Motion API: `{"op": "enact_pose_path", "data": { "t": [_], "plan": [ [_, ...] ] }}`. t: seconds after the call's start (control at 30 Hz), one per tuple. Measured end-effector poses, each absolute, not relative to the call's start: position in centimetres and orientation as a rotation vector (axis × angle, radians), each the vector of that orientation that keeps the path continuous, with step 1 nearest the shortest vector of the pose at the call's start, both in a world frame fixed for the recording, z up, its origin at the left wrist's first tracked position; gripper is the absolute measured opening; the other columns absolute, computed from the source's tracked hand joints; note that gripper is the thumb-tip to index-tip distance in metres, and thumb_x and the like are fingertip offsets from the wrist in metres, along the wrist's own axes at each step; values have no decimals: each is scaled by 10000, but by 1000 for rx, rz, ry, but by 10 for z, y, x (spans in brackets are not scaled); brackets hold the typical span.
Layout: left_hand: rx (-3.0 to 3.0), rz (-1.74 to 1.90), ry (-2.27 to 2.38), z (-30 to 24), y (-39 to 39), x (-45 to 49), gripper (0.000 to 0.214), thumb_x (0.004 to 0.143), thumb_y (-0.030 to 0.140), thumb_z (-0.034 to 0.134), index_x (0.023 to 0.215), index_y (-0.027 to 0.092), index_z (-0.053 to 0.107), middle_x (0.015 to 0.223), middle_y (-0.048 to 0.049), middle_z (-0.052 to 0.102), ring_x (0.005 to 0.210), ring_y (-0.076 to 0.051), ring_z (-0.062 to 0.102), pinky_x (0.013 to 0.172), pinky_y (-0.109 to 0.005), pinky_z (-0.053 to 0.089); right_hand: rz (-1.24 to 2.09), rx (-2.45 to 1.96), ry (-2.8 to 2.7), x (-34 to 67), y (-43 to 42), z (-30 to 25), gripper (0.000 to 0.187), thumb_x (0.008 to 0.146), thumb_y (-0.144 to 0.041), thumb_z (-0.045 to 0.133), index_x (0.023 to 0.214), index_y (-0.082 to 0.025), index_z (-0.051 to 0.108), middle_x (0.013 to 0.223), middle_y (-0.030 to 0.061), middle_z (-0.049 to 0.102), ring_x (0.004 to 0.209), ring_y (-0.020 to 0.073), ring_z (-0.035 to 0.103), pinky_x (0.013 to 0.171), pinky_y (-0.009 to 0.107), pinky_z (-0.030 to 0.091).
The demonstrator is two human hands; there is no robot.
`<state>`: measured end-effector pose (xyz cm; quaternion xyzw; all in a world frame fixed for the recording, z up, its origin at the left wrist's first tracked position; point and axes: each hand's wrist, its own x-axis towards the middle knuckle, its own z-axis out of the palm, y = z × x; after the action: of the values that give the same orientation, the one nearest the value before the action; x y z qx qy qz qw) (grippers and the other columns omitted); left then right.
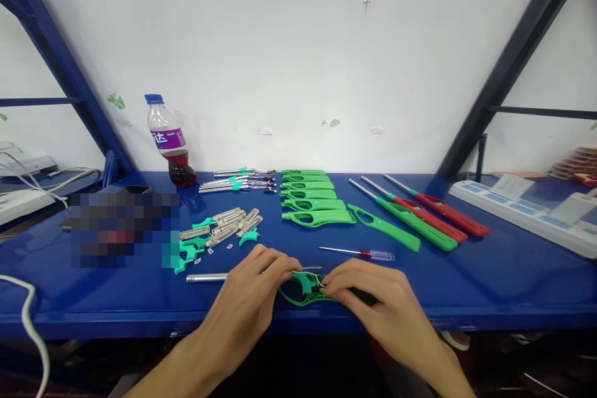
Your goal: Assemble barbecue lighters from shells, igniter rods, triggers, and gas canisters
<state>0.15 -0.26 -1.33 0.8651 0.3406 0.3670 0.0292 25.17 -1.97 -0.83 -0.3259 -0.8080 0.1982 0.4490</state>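
An opened green lighter shell (298,300) lies near the table's front edge, its inside facing up. A teal trigger (306,283) and thin white wires show in it. My left hand (252,289) is closed around the front of this lighter, and its metal tube (206,277) sticks out to the left from under the fingers. The fingertips of my right hand (380,292) pinch at the wires and inner part, while covering the shell's rear end. Just beyond the hands lies a screwdriver (377,255) with a red and clear handle.
Green shells (319,217) lie in a column, beside metal tubes (224,186) with wires. Teal triggers (189,252) and clear fuel tanks (228,227) are heaped left. Assembled lighters (448,214) and a power strip (522,214) lie right. A bottle (170,143) stands against the wall.
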Motion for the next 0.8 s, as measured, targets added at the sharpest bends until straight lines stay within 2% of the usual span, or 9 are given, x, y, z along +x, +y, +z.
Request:
{"op": "enact_pose_path", "data": {
  "t": [0.13, 0.3, 0.47, 0.8],
  "plan": [
    [2692, 1139, 1030, -13, -3, 0, 233, 1110, 78, 475, 1138, 217, 660, 1014, -30, 725, 878, -205, 597, 750, -310, 508, 491, -815, -1998, 252, -19, -8, 146, 1030, -163, 701, 967, -254, 796, 955, 7, 821, 864, 170, 796, 814, 230, 623],
    [2726, 1140, 1013, -12, -4, -2, 394, 1046, -39, 444, 1171, 238, 694, 1024, -33, 706, 861, -198, 577, 733, -300, 495, 496, -810, -1997, 252, -18, -8, 162, 1009, -113, 721, 979, -258, 787, 966, -19, 818, 874, 140, 786, 832, 193, 600],
    [2757, 1110, 1039, -11, -5, -1, 459, 989, -94, 419, 1169, 229, 692, 1026, -41, 704, 861, -202, 570, 730, -299, 496, 503, -819, -1999, 252, -20, -9, 163, 1012, -119, 718, 997, -263, 793, 963, -14, 818, 866, 150, 785, 821, 209, 604],
    [2776, 1065, 1045, -6, -7, 1, 404, 1015, -44, 423, 1155, 210, 704, 1016, -65, 684, 846, -213, 555, 704, -316, 492, 492, -815, -1993, 252, -18, -9, 149, 1011, -133, 730, 1011, -267, 797, 951, -22, 818, 854, 143, 785, 812, 207, 601]
  ]
}}
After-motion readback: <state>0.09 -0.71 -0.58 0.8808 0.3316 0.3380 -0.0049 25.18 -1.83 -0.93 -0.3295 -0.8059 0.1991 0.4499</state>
